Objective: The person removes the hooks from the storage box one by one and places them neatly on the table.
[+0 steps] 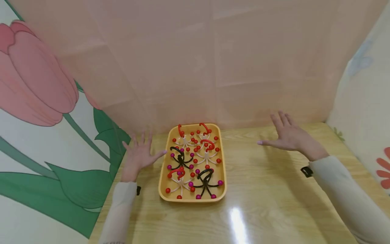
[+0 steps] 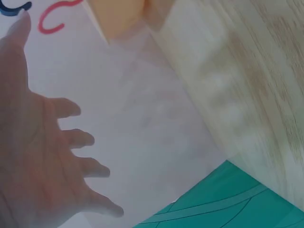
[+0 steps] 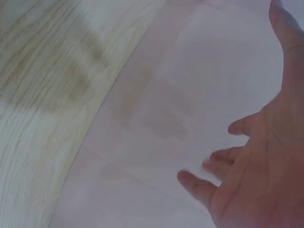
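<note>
A yellow tray [image 1: 162,183] stands on the table, holding several spider-like hook pieces with ball-tipped legs. Some are white with red curled hooks and red balls, such as the white piece [image 1: 181,183]; the black pieces [image 1: 205,182] have magenta balls. My left hand [image 1: 138,157] hovers just left of the tray, fingers spread, thumb pointing toward its rim. In the left wrist view that hand [image 2: 42,156] holds nothing, and the tray's corner [image 2: 116,19] shows at the top. Well right of the tray, my right hand [image 1: 287,137] is raised with fingers spread and nothing in it.
The wood-grain table [image 1: 259,189] reaches back to a wall covered in pinkish sheeting [image 1: 182,67]. A panel with painted tulips [image 1: 42,74] borders the left side. Another decorated panel [image 1: 365,101] closes off the right.
</note>
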Motion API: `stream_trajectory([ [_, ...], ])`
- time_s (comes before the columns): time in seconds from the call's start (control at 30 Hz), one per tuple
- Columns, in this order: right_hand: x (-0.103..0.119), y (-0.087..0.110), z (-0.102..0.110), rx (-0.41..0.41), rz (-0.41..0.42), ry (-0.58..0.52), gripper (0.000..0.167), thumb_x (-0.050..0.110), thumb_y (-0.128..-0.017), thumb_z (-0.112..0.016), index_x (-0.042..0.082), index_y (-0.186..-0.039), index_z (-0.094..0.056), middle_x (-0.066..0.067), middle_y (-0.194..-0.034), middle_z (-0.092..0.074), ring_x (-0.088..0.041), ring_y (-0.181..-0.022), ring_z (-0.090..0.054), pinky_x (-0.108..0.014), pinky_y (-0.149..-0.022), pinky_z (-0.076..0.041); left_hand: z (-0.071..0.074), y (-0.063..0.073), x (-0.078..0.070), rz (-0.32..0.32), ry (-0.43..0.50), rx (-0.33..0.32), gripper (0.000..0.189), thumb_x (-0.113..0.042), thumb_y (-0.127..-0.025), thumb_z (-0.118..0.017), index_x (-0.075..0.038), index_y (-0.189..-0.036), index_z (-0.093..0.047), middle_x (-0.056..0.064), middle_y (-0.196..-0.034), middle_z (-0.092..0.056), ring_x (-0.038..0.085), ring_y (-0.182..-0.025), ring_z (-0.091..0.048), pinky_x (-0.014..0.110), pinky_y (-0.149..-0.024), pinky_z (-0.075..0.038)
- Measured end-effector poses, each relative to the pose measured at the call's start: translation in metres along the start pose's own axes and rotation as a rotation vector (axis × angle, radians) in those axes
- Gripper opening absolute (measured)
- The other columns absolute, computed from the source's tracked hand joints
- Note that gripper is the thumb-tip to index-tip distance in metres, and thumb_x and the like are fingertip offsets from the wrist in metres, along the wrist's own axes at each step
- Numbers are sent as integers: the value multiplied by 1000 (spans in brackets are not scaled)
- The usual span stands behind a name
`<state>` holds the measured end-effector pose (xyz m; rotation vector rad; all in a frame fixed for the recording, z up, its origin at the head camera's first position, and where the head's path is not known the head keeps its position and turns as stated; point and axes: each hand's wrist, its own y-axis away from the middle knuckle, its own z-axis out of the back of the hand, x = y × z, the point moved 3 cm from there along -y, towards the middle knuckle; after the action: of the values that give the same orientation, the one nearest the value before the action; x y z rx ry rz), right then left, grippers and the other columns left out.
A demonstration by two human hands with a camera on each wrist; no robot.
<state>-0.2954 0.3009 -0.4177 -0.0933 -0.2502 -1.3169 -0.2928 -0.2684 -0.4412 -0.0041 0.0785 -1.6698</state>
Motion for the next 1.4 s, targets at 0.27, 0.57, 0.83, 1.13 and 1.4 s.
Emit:
stream_trajectory([
  [0.27, 24, 8, 7, -76, 62, -79, 124, 77, -88, -65, 5, -170, -5, -34, -173, -10, -62, -152, -22, -80, -115, -30, 7, 5, -2, -62, 16, -88, 100, -76, -96, -53, -13, -169, -24, 28, -161, -44, 52, -145, -47, 76, -116, -36],
  [0.57, 90, 21, 16, -176, 270, -419, 78, 42, -94, -80, 3, -154, -49, -22, -150, -58, -42, -133, -59, -64, -106, -52, 15, 26, -8, -107, 142, -196, 52, -47, -103, -65, -1, -127, -62, 19, -113, -64, 29, -85, -65, 44, -68, -59],
  [0.83, 138, 22, 3, -121, 351, -540, 36, 31, -93, -82, 12, -122, -75, -3, -115, -78, -16, -99, -74, -35, -88, -63, 12, 54, -23, -98, 311, -155, 39, -42, -103, -67, -5, -115, -64, 14, -110, -65, 24, -87, -61, 41, -75, -56],
  [1.13, 177, 19, -14, -62, 430, -623, 26, 31, -91, -83, 20, -114, -78, 8, -106, -80, -8, -94, -74, -32, -88, -63, -3, 80, -21, -108, 428, -131, 45, -43, -108, -56, -5, -131, -67, 16, -134, -66, 36, -126, -65, 56, -106, -55],
  [1.4, 187, 21, -39, 40, 451, -726, 34, 32, -93, -81, 13, -121, -77, -4, -118, -80, -23, -107, -78, -32, -92, -64, -38, 103, -23, -118, 591, 22, 64, -40, -113, -45, -5, -165, -31, 22, -175, -23, 48, -162, -16, 70, -127, -22],
])
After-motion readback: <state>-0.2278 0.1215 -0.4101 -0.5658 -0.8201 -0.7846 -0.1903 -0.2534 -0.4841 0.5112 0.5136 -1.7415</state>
